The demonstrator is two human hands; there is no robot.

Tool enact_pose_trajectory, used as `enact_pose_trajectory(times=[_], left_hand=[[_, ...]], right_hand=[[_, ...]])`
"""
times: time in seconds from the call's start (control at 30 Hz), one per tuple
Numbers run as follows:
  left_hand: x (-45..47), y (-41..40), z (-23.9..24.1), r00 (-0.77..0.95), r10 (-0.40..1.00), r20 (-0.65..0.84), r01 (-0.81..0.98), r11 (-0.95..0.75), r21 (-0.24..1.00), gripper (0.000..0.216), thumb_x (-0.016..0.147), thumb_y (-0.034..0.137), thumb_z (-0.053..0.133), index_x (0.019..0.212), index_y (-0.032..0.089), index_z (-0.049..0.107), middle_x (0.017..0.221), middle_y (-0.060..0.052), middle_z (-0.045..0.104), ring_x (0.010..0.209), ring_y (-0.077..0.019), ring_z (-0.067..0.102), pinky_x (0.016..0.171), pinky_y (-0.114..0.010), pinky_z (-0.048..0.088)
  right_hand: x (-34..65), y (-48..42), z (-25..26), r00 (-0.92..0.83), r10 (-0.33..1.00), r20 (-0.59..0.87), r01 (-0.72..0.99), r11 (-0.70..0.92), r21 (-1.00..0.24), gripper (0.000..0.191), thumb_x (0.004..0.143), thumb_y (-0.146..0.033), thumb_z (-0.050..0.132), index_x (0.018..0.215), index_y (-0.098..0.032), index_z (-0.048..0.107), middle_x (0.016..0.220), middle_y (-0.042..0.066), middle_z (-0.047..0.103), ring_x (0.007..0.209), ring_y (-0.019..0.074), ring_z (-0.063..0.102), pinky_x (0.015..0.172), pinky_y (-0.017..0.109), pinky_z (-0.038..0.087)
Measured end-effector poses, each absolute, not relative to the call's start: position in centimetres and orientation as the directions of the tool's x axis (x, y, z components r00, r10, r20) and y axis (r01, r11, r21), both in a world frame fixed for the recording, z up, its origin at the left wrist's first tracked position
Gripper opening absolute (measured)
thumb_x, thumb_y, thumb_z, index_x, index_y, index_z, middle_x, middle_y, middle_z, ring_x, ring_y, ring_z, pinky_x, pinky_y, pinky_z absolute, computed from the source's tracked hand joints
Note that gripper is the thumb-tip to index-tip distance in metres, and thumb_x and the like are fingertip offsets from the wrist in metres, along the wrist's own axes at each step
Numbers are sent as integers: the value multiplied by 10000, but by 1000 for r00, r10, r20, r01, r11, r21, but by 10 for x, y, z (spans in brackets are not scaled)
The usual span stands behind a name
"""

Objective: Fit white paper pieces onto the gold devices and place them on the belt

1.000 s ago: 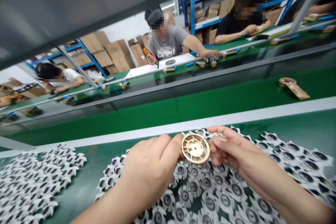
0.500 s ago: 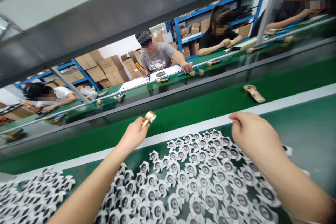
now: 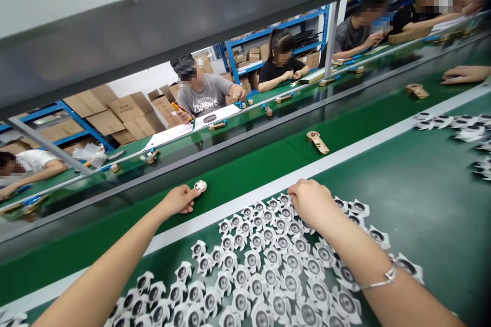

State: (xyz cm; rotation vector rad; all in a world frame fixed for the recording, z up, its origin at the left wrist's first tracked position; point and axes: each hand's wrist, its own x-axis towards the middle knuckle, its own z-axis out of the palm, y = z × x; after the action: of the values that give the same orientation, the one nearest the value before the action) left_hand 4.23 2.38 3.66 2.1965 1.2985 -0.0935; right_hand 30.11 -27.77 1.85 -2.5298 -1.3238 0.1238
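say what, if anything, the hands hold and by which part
The left hand holds a gold part near its round end. Whether the right hand, at the rotors, grips one cannot be told.

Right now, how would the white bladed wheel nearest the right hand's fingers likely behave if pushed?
The white bladed wheel would probably slide rather than roll, lying flat on the green table. Its pointed outline looks crisp, suggesting stiffness. Being crowded close, neighbouring wheels might get nudged too.

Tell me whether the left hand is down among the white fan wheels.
No, the left hand is stretched out over the green belt, holding a round gold part.
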Motion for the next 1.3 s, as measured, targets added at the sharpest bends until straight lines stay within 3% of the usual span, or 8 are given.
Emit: enact_pose_trajectory(times=[0.2, 0.4, 0.57, 0.7, 0.83, 0.97, 1.07, 1.3], left_hand=[[38, 26, 41, 619, 777, -113, 767, -569, 296, 420, 930, 523, 418, 1107, 163, 544, 1007, -93, 622, 803, -192, 636, 686, -301, 490], [40, 2, 49, 792, 611, -8, 605, -782, 150, 503, 948, 477, 352, 1386, 244, 432, 1353, -97, 484, 1060, -259, 588, 840, -322, 471], [46, -14, 55, 872, 490, 0, 486, -864, 129, 440, 975, 452, 291, 1224, 250, 592, 1294, -58, 554, 1145, -228, 545, 967, -294, 431], [56, -21, 61, 864, 495, 94, 484, -867, 118, 422, 960, 469, 340, 1155, 215, 614, 1245, -90, 578, 1163, -266, 514, 1020, -366, 399], [98, -38, 70, 856, 486, 176, 458, -871, 175, 428, 947, 479, 368, 1147, 185, 607, 1233, -111, 575, 1167, -274, 511, 1043, -390, 383], [183, -68, 69, 884, 453, 115, 405, -866, 293, 442, 929, 533, 419, 1149, 201, 612, 1190, -84, 621, 1116, -239, 561, 987, -347, 424], [255, -89, 57, 891, 453, -18, 426, -822, 377, 464, 930, 583, 411, 987, 204, 672, 988, -55, 684, 928, -191, 630, 835, -315, 487], [357, -121, 37, 779, 584, -228, 624, -688, 371, 520, 856, 631, 559, 995, 136, 633, 972, -78, 645, 884, -199, 622, 825, -411, 521]], right_hand=[[298, -276, 15, 569, 820, 63, 793, -528, -305, 253, 903, -151, 511, 840, -212, 748, 929, 108, 666, 953, 271, 580, 744, 337, 352], [298, -276, 17, 613, 784, 97, 759, -551, -347, 241, 906, -126, 490, 846, -183, 717, 904, 115, 663, 926, 277, 578, 729, 349, 335], [295, -277, 23, 646, 746, 163, 728, -537, -426, 236, 922, -118, 442, 881, -157, 671, 920, 117, 649, 930, 292, 568, 747, 366, 326], [292, -278, 31, 665, 719, 204, 688, -484, -540, 217, 924, -113, 424, 875, -148, 632, 926, 121, 639, 943, 294, 557, 778, 366, 328], [285, -280, 40, 655, 734, 179, 603, -365, -709, 194, 938, -162, 401, 834, -180, 564, 786, 57, 631, 731, 209, 575, 649, 297, 359], [281, -281, 40, 645, 755, 114, 442, -247, -862, 190, 941, -242, 404, 821, -205, 547, 735, 15, 644, 641, 180, 587, 586, 271, 381], [280, -278, 34, 638, 767, 58, 296, -175, -939, 176, 927, -275, 419, 842, -200, 554, 785, 33, 683, 706, 192, 646, 630, 281, 442], [278, -270, 30, 586, 810, 16, 36, -6, -999, 134, 891, -269, 432, 810, -202, 515, 760, 38, 701, 720, 191, 702, 658, 279, 524]])
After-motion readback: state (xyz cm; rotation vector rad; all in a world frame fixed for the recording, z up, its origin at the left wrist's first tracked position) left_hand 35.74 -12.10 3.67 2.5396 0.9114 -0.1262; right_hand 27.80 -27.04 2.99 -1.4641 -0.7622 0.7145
